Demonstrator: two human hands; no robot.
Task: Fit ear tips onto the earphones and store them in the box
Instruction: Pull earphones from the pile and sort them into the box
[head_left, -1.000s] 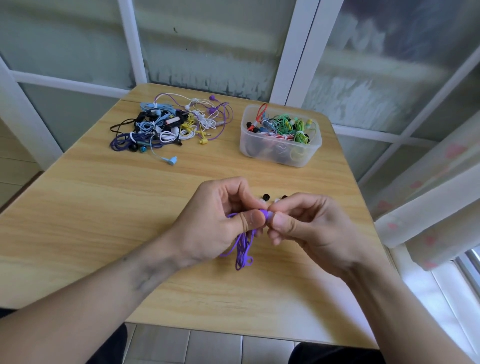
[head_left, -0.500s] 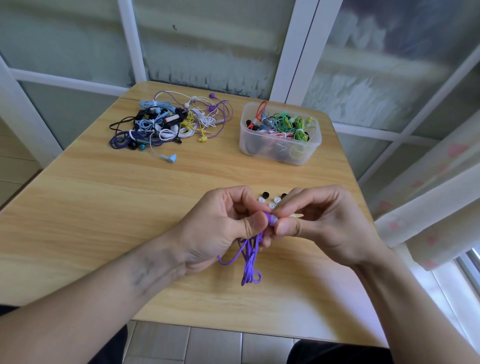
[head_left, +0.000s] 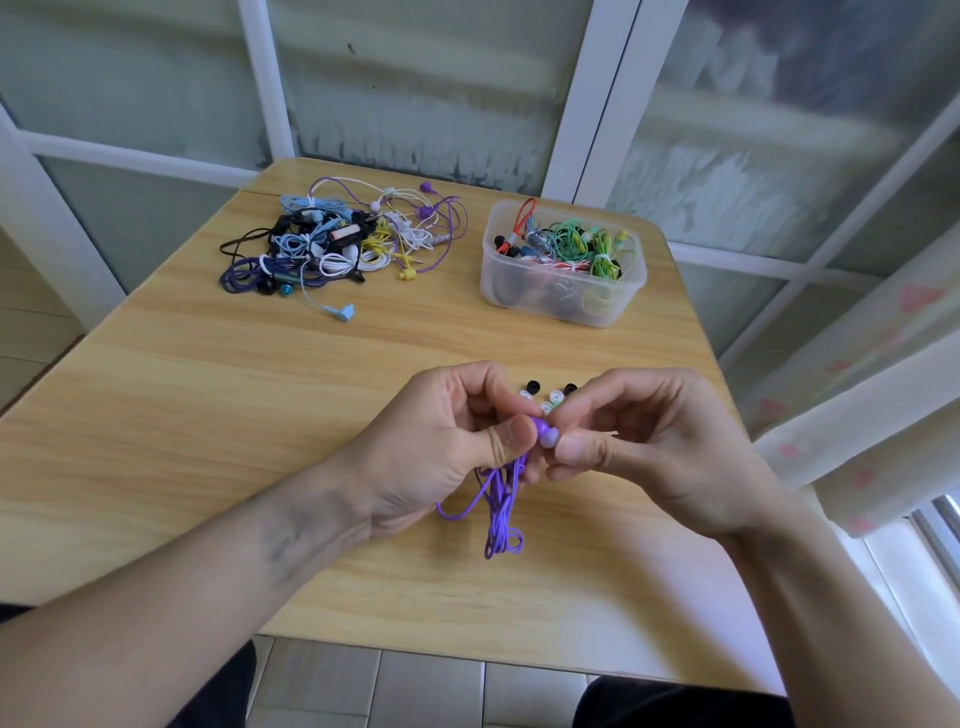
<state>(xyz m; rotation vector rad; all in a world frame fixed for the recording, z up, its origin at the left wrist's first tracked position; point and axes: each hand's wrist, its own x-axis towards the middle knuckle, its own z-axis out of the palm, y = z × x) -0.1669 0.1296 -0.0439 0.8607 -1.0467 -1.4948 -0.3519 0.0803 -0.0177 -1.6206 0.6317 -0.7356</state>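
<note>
Head view of a wooden table (head_left: 208, 415) set against frosted window panels. Near the table's middle, both hands meet above the surface. The left hand (head_left: 441, 447) is curled, thumb laid over its forefinger, and pinches the body of a purple earphone (head_left: 540, 428); the earphone's purple cable (head_left: 498, 509) hangs in a loose bundle from under that hand, and its lowest loops appear to reach the tabletop. The right hand (head_left: 649, 447) is also curled, thumb and forefinger pinching the pale purple ear tip (head_left: 550, 438) at the end of the earphone. Whether the tip is fully seated cannot be told.

Just behind the hands, a small cluster of loose ear tips (head_left: 545, 397) lies on the table: two black and several white or translucent, partly hidden by the fingers.

At the far right of the table stands a translucent plastic box (head_left: 561, 306), rectangular with rounded corners and without a lid. It holds coiled earphones: mostly green cables on the right side, a red loop rising at the left rear corner, red-and-white cable in the middle, and black pieces at the left. Darker coils show dimly through the front wall; their details are unclear.

At the far left, well apart from the box, lies a tangled pile of earphones (head_left: 332, 244) directly on the table: dark blue, light blue, black, white, yellow and purple cables. One light blue earbud (head_left: 340, 312) trails out toward the near side.
</note>
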